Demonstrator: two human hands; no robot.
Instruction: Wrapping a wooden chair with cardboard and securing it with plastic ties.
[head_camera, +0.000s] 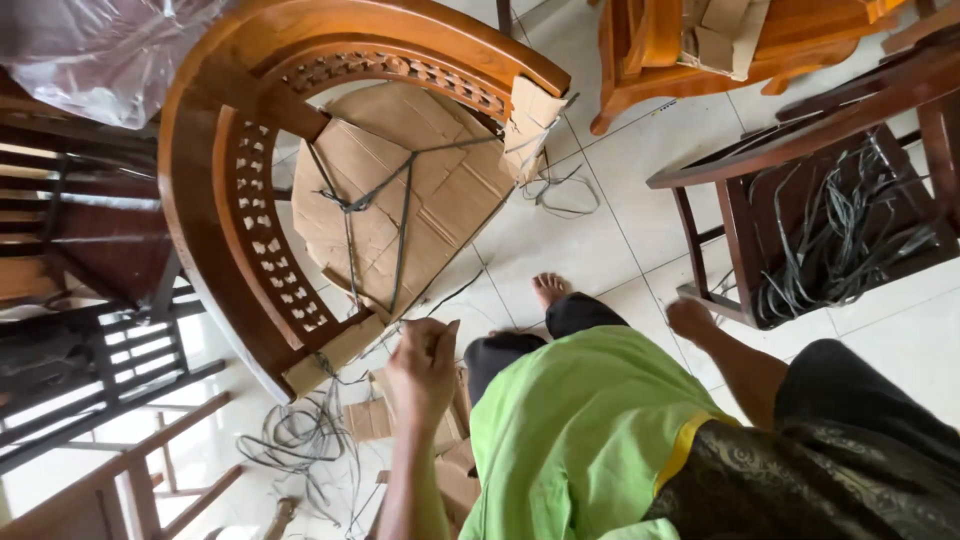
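Seen from above, a person in a green shirt looks down at a tiled floor (600, 230) crowded with wooden furniture. The left hand (422, 368) is curled together around the edge of a piece of cardboard (372, 418); how firmly it grips is hard to tell, because the back of the hand faces the camera and hides the fingertips. More cardboard lies below the arm, partly hidden. Just above that hand, a curved wooden chair (215, 180) lies tipped, its seat covered with a flat cardboard sheet (400, 190) tied down by crossed dark cord (380, 200). Small cardboard pads wrap 2 of its corners. The right hand (692, 320) hangs near a dark wooden frame (800, 140), fingers drawn loosely together; whether it touches the frame or holds anything cannot be made out. Inside that frame lies a tangle of grey straps (850, 230). Loose cord (300, 440) coils on the floor at lower left. 1 bare foot (548, 290) shows between the chair and the frame. Other chairs are cut off at the left and top edges.
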